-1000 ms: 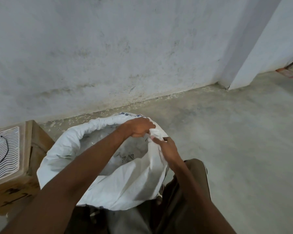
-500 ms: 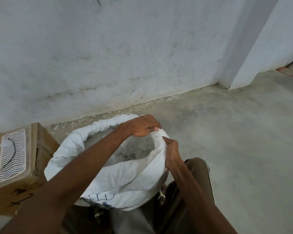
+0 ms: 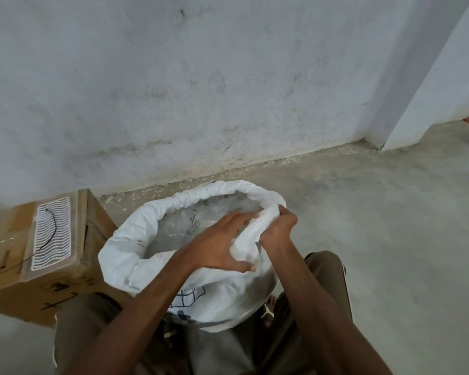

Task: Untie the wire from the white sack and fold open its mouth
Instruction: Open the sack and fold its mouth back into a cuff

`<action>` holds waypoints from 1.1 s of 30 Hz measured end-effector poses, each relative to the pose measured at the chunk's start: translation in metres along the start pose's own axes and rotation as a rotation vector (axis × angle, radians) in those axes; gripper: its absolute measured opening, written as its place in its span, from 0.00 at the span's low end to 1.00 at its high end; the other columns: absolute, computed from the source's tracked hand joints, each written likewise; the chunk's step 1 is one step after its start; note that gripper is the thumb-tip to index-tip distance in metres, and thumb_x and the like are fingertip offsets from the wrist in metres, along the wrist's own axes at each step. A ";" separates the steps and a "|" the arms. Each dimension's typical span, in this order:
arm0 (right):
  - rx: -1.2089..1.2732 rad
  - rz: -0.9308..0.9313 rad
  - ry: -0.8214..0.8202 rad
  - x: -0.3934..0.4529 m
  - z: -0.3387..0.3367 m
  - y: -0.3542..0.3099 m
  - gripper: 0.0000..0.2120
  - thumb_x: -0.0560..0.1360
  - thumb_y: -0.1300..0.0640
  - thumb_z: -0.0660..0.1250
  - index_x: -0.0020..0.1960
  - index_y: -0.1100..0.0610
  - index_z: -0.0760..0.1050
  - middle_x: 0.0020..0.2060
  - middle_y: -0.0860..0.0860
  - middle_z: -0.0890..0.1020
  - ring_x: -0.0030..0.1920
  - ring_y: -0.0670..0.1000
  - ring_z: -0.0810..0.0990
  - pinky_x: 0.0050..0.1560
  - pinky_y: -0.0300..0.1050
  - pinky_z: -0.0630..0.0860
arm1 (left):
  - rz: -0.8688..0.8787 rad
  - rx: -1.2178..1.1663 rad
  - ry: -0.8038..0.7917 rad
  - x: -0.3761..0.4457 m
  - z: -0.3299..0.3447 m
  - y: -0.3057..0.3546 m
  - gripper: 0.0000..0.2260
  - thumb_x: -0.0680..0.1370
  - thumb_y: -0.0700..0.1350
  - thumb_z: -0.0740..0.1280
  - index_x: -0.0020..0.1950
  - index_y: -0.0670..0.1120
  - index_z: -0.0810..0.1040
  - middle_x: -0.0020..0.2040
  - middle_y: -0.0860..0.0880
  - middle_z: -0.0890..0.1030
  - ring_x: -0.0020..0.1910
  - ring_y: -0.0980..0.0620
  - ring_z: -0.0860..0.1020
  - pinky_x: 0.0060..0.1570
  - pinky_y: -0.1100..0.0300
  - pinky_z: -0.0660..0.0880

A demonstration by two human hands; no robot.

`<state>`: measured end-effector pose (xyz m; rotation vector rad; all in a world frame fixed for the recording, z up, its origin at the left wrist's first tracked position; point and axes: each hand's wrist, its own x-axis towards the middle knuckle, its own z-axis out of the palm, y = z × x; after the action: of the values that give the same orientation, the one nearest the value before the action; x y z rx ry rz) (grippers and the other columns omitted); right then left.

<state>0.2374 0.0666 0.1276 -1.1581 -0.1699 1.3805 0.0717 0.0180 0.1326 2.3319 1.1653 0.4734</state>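
We see both forearms reach in from the bottom edge toward the right side of the white sack, which stands on the concrete floor between the person's knees, close to the stained wall. The left hand crosses over the mouth, palm down, its fingers laid along the rolled rim and its thumb tucked under a bunched fold, so it pinches that fold of cloth. The right hand curls tightly around the same bunched roll from the outside, knuckles up, touching the left fingertips. The mouth is already wide, the rim rolled outward most of the way round. Inside we make out a clear plastic liner with faint print; the contents are too dim to tell. Blue markings on the sack's near face are partly covered by the left forearm. To the left a cardboard box, cut off by the frame, carries a ribbed white panel with a thin black wire lying across it.
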 end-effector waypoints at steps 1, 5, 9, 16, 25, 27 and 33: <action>-0.031 -0.016 -0.002 0.000 0.000 0.001 0.20 0.85 0.60 0.51 0.75 0.61 0.64 0.49 0.53 0.76 0.42 0.52 0.77 0.42 0.46 0.75 | -0.020 0.103 0.018 -0.011 0.004 -0.004 0.50 0.63 0.69 0.76 0.79 0.60 0.55 0.71 0.60 0.66 0.66 0.58 0.69 0.59 0.58 0.73; -0.138 -0.065 0.031 -0.008 0.001 0.006 0.14 0.82 0.66 0.52 0.63 0.66 0.72 0.52 0.58 0.75 0.41 0.54 0.77 0.49 0.47 0.75 | -0.065 0.367 0.123 -0.027 0.025 -0.021 0.47 0.64 0.62 0.73 0.79 0.54 0.57 0.64 0.51 0.74 0.57 0.51 0.75 0.51 0.54 0.76; -0.212 -0.068 -0.134 0.001 -0.006 0.011 0.11 0.76 0.68 0.61 0.56 0.64 0.77 0.49 0.59 0.80 0.53 0.67 0.80 0.46 0.48 0.81 | -0.042 0.300 0.381 -0.036 0.032 -0.025 0.33 0.68 0.56 0.65 0.72 0.48 0.70 0.55 0.46 0.84 0.47 0.44 0.84 0.40 0.54 0.81; -0.547 -0.316 0.060 -0.040 -0.021 0.000 0.40 0.68 0.56 0.77 0.73 0.54 0.60 0.70 0.57 0.64 0.66 0.61 0.72 0.64 0.60 0.74 | 0.015 0.322 0.510 -0.038 0.019 -0.018 0.26 0.68 0.44 0.69 0.66 0.49 0.70 0.46 0.43 0.85 0.39 0.43 0.84 0.32 0.52 0.81; -1.703 -1.471 -0.547 -0.041 -0.045 -0.001 0.23 0.63 0.55 0.69 0.57 0.54 0.78 0.50 0.50 0.83 0.55 0.57 0.81 0.61 0.58 0.72 | 0.042 0.399 0.567 -0.035 0.002 -0.010 0.20 0.69 0.46 0.60 0.58 0.43 0.80 0.44 0.43 0.85 0.36 0.41 0.84 0.29 0.50 0.80; -1.652 -1.547 -0.524 -0.042 -0.038 -0.002 0.09 0.62 0.60 0.66 0.42 0.57 0.78 0.35 0.50 0.81 0.37 0.56 0.80 0.44 0.51 0.75 | 0.046 0.348 0.589 -0.041 -0.001 -0.006 0.20 0.69 0.45 0.64 0.61 0.46 0.77 0.49 0.44 0.85 0.41 0.42 0.84 0.34 0.50 0.81; -1.576 -1.803 -0.350 -0.034 -0.035 -0.002 0.14 0.56 0.67 0.71 0.40 0.56 0.79 0.31 0.49 0.80 0.28 0.53 0.78 0.27 0.44 0.69 | -0.030 0.184 0.482 -0.062 0.010 0.003 0.25 0.68 0.50 0.76 0.62 0.51 0.71 0.58 0.53 0.75 0.39 0.58 0.74 0.40 0.61 0.75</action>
<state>0.2536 0.0203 0.1295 -1.1077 -2.1715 -0.5144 0.0429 -0.0367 0.1202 2.4226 1.5115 0.9954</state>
